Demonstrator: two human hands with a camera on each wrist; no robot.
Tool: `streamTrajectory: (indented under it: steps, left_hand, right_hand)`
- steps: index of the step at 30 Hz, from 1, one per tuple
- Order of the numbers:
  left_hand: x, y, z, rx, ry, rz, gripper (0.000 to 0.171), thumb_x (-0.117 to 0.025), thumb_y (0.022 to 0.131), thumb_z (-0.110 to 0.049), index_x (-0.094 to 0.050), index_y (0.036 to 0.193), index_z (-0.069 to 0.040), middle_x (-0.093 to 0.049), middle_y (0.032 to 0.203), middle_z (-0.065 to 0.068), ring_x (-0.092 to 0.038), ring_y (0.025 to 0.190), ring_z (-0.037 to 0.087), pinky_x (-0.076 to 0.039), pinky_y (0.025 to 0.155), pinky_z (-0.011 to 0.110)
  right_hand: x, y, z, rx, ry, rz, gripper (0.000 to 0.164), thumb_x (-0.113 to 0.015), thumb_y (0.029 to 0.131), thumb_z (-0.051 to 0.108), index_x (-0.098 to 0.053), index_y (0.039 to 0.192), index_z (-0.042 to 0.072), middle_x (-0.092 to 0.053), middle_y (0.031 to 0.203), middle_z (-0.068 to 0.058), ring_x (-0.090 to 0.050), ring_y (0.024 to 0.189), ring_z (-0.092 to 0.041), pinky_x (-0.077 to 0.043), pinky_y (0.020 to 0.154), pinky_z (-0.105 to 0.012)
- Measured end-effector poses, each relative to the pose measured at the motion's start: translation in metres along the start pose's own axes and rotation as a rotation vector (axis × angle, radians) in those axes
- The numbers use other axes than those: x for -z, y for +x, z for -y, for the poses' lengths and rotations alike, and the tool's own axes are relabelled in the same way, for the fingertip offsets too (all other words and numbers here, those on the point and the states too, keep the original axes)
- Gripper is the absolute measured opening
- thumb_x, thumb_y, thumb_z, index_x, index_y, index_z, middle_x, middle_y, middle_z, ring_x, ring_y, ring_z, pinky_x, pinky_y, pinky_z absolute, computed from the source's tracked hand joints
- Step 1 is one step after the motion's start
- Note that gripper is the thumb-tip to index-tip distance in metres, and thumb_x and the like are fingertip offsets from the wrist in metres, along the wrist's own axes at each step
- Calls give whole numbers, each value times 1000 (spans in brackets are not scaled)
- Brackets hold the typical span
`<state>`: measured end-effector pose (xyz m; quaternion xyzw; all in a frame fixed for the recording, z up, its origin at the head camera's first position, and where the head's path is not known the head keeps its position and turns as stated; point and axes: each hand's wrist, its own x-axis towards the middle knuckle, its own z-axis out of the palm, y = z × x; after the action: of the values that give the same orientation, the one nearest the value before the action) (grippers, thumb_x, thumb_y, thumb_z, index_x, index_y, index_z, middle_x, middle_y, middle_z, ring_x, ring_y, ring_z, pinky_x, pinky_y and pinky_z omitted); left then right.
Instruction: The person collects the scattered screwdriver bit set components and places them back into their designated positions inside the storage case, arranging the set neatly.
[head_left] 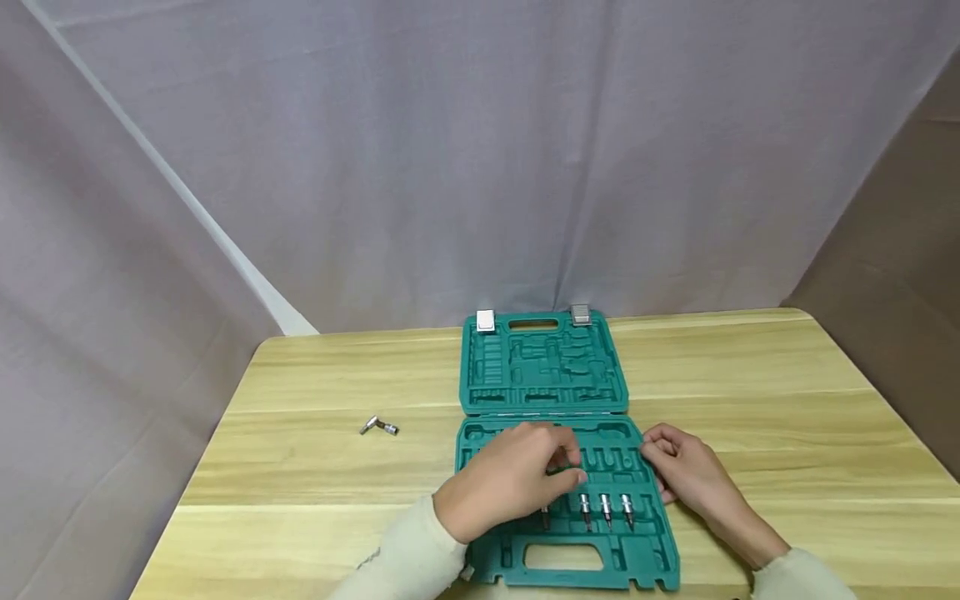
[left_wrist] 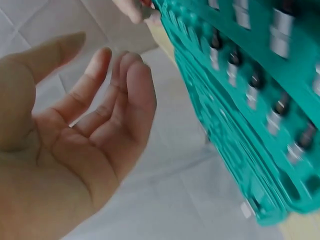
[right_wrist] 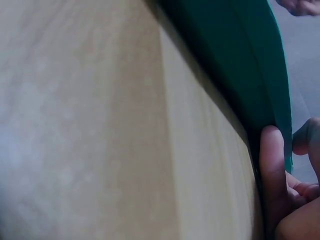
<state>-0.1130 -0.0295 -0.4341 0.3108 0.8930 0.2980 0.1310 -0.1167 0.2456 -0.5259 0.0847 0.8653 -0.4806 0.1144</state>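
Observation:
A green tool case (head_left: 543, 402) lies unfolded on the table, with moulded slots in both halves. My left hand (head_left: 513, 475) hovers over the near half, fingers loosely bent; in the left wrist view the palm and fingers (left_wrist: 140, 90) hold nothing. Several silver bit sockets (head_left: 606, 507) sit in a row in the near half, and the left wrist view shows more bit sockets (left_wrist: 252, 90) in the slots. At the right side of the case, my right hand (head_left: 693, 479) pinches the edge, one finger (right_wrist: 272, 155) against the outer wall and another digit across the rim.
Two small metal bit pieces (head_left: 381, 425) lie on the wooden table (head_left: 300, 483) left of the case, meeting at an angle. Two metal latches (head_left: 486, 321) stand at the far edge of the lid. A grey curtain (head_left: 450, 167) hangs behind the table.

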Motion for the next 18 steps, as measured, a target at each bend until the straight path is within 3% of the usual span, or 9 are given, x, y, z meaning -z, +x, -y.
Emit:
streamTrajectory:
  steps: [6,11,18]
  left_hand:
    - [14,-22,21,-30,-77,-76,6,-73,102,-26,-72,100,-20,-66,94,-13,-61,85,5,-51,74,21]
    - [26,-41,40,0,-100,-170,5,-71,103,-20,-74,105,-18,-69,107,-7,-66,97,13,-55,80,28]
    - [39,-64,73,50,-77,-288,10,-74,100,-13,-76,109,-14,-71,114,-3,-69,100,21,-60,81,38]
  right_hand:
    - [2,-2,0,0,0,-3,29,-55,105,22,-63,122,-1,-58,68,-4,-60,55,-19,-58,52,-35]
    - [2,-4,1,-13,8,-11,28,-55,105,20,-63,121,-1,-58,69,-4,-60,57,-19,-58,52,-35]
    - [-2,-3,3,-20,18,-28,25,-57,103,20,-64,118,1,-57,66,-4,-59,53,-19,-57,51,-35]
